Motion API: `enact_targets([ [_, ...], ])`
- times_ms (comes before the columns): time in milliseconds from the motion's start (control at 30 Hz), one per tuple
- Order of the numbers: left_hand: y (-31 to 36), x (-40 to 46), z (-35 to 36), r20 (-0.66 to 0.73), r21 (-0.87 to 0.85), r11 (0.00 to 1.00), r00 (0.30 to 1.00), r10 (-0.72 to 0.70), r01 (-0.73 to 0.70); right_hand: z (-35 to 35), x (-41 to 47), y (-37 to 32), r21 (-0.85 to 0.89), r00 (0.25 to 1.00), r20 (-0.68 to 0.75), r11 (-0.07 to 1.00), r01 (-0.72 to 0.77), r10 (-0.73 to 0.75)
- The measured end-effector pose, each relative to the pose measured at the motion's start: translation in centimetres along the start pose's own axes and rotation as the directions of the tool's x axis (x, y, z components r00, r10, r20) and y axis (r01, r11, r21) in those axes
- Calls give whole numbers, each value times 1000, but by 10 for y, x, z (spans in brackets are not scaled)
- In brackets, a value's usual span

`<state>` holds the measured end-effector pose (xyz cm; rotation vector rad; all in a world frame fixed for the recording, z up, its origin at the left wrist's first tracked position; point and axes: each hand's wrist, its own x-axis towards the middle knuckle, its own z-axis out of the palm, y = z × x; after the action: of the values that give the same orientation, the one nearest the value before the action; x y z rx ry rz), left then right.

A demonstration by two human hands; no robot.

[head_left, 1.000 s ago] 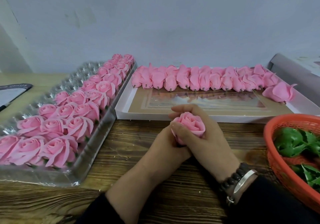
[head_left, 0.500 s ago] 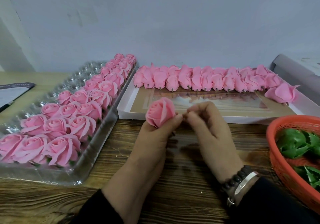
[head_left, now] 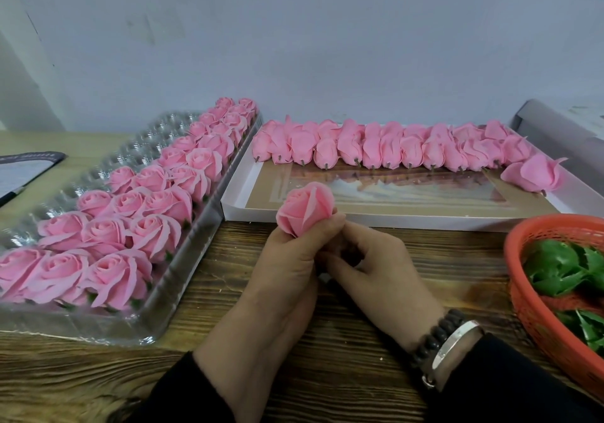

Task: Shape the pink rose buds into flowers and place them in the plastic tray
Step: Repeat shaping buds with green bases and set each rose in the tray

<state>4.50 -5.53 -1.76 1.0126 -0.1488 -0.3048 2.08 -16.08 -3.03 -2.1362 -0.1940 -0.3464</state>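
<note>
Left hand (head_left: pixel 287 259) curled round the base of a pink rose bud (head_left: pixel 305 208), held above the wooden table (head_left: pixel 228 341) before the white box (head_left: pixel 392 216). Right hand (head_left: pixel 376 265) curled beneath, fingertips at the bud's underside; contents indiscernible. Plastic tray (head_left: pixel 108 328) of shaped roses (head_left: pixel 111 226) to the left.

Wooden table (head_left: pixel 408 275) — trays (head_left: pixel 108 328), basket (head_left: pixel 536 321)

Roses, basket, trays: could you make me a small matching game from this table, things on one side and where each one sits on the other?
Things:
1. held rose
2. plastic tray
3. orange basket
4. white tray

Places:
A. far right, holding green leaves
B. left, filled with opened roses
C. in the left hand's fingers
D. middle back, with a row of closed buds

Pairs: 1-C, 2-B, 3-A, 4-D
</note>
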Motion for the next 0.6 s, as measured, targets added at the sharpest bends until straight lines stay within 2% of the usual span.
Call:
enact_targets([
  [200,-2,0,3,-35,-64,998,999,-24,21,0,-1,0,151,998,-56,988,-17,25],
  [367,-6,0,3,-68,-56,996,995,-75,72,-1,1,-4,446,991,-53,891,-89,126],
  [600,-6,-4,10,-1,-151,986,997,-76,75,-3,0,-9,514,988,-110,857,-35,106],
])
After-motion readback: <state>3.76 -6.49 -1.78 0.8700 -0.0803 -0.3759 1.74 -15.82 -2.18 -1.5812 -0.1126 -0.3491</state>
